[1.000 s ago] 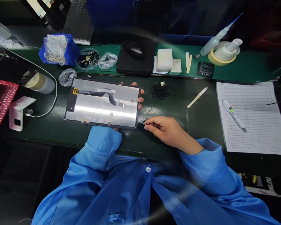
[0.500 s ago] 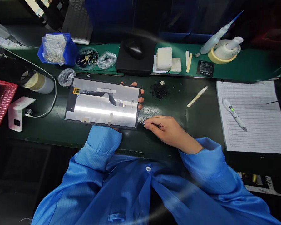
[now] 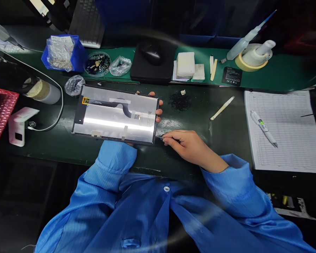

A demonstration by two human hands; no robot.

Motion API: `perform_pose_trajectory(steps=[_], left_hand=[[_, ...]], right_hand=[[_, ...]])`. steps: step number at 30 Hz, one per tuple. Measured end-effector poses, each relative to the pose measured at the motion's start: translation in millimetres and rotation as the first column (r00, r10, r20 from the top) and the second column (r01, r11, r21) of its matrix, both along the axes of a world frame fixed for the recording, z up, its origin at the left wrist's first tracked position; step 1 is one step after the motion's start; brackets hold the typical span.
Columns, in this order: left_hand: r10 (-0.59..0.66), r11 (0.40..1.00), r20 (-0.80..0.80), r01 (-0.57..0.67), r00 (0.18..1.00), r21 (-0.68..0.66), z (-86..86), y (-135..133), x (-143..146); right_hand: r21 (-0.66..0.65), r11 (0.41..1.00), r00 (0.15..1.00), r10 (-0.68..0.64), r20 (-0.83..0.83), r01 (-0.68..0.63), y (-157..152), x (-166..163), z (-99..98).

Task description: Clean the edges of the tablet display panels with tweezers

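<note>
A flat tablet screen panel (image 3: pixel 113 121), silvery back up with a dark ribbon cable (image 3: pixel 107 103) and bits of tape, lies across my left hand (image 3: pixel 159 111). That hand supports it from beneath; its fingertips curl round the right and far edges, while the palm is hidden. My right hand (image 3: pixel 185 144) pinches a thin metal tool (image 3: pixel 158 137), perhaps tweezers, whose tip meets the panel's near right corner. Too little of the tool shows to be sure of its kind. Beyond the panel is a small heap of black scraps (image 3: pixel 179 101).
A cream stick (image 3: pixel 222 108) lies to the right, beside a lined paper pad (image 3: pixel 287 154) with a pen (image 3: pixel 264 129). Along the back shelf stand a blue bin (image 3: pixel 79 52), a dish of small parts (image 3: pixel 97 64), a mouse (image 3: pixel 152 53) and a tape roll (image 3: pixel 252 66). A white cable (image 3: pixel 62 105) curves at left.
Almost nothing differs; the view has shifted very slightly. Both hands keep their hold, and the tool tip stays at the panel's near right corner.
</note>
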State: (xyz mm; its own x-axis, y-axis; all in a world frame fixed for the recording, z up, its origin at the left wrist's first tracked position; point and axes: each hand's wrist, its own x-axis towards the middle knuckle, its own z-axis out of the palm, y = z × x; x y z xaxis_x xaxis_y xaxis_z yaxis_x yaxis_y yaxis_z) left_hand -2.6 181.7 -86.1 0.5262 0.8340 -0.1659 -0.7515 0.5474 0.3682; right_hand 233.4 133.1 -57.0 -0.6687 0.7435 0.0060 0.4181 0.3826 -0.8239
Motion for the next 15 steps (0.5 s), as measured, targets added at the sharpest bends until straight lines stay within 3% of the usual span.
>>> perform_pose_trajectory(steps=[5,11,15], left_hand=[[0.008,0.999,-0.040,-0.010,0.999,-0.032,3.0,-0.3,4.2],[0.020,0.998,-0.049,-0.022,0.999,-0.050,9.3,-0.4,7.6],[-0.001,0.999,-0.041,-0.001,0.999,-0.048,7.0,0.6,4.3]], right_hand=[[-0.112,0.989,0.996,-0.091,0.022,0.093,-2.2,-0.9,-1.1],[-0.003,1.000,1.000,-0.011,0.001,0.011,0.0,-0.4,2.1],[-0.065,0.997,0.999,-0.052,0.003,0.052,-1.7,-0.9,1.1]])
